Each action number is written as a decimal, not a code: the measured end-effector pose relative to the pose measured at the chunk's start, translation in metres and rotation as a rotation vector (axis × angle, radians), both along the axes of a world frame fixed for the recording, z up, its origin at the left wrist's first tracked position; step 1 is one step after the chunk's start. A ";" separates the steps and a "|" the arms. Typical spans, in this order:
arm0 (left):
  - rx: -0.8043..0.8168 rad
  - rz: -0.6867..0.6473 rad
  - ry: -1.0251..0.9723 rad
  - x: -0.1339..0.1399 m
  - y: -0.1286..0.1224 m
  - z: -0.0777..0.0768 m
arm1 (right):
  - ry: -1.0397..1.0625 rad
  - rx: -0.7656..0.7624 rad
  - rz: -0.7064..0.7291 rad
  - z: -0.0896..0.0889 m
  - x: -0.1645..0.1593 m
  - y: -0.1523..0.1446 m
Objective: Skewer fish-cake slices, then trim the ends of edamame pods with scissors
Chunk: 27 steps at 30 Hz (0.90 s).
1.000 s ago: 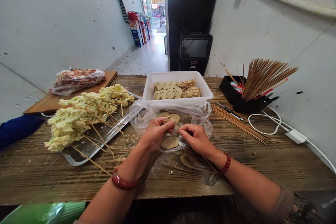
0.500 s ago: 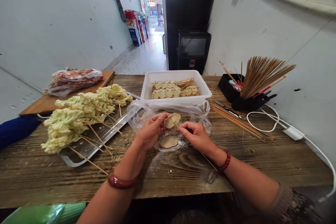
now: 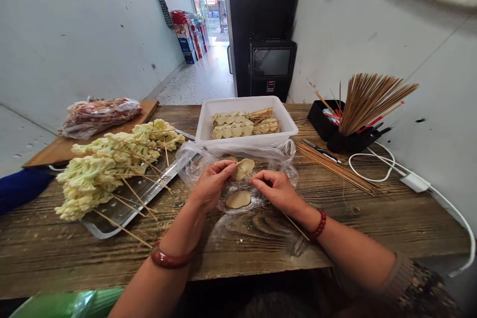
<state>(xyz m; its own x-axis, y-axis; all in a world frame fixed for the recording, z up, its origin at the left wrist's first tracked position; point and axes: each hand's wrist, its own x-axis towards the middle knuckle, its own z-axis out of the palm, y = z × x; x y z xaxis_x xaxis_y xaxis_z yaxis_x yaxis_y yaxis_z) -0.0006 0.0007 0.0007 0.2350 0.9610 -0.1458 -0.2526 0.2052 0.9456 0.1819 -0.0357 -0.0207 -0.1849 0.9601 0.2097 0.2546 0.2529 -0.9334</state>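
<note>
My left hand [image 3: 215,180] pinches the edge of a flat beige slice [image 3: 246,168] with a wavy rim. A bamboo skewer [image 3: 294,225] runs from that slice back under my right hand [image 3: 278,189], whose thumb and fingers are closed on it close to the slice. Below, a second beige slice [image 3: 238,199] lies on a clear plastic bag [image 3: 194,158] spread on the table. Just behind the bag stands a white tub [image 3: 246,142] holding rows of similar slices on skewers [image 3: 233,130].
Skewered cauliflower [image 3: 97,166] lies on a metal tray [image 3: 124,221] at left, sticks jutting toward me. Behind it, a bagged reddish food [image 3: 100,115] rests on a cutting board [image 3: 40,155]. Loose skewers [image 3: 335,169], a black holder [image 3: 345,143] and a white cable [image 3: 443,198] occupy the right.
The view has shifted slightly. Both hands keep nearly the same grip, and the held slice has turned a little, showing more of the skewer across its face.
</note>
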 end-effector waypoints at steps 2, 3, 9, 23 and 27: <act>0.016 0.008 0.027 -0.001 0.001 0.000 | 0.007 -0.002 0.007 0.000 0.000 0.000; 0.037 0.016 0.048 -0.001 0.001 0.000 | 0.010 -0.001 0.008 0.000 0.001 0.000; 0.282 -0.097 0.527 -0.012 0.004 0.004 | -0.032 -0.009 0.009 0.011 0.013 0.002; 0.615 -0.556 1.328 -0.014 -0.012 0.018 | 0.049 -0.021 -0.069 0.018 0.021 0.008; 0.619 -0.578 1.279 -0.011 -0.012 0.015 | 0.034 -0.016 -0.070 0.020 0.022 0.007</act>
<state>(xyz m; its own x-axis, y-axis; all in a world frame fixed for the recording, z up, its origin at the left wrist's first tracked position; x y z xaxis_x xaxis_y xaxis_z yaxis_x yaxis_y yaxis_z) -0.0118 -0.0109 0.0156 0.6189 0.7693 -0.1589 0.7442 -0.5094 0.4321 0.2044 -0.0288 -0.0010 -0.1101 0.9737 0.1993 0.2394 0.2206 -0.9455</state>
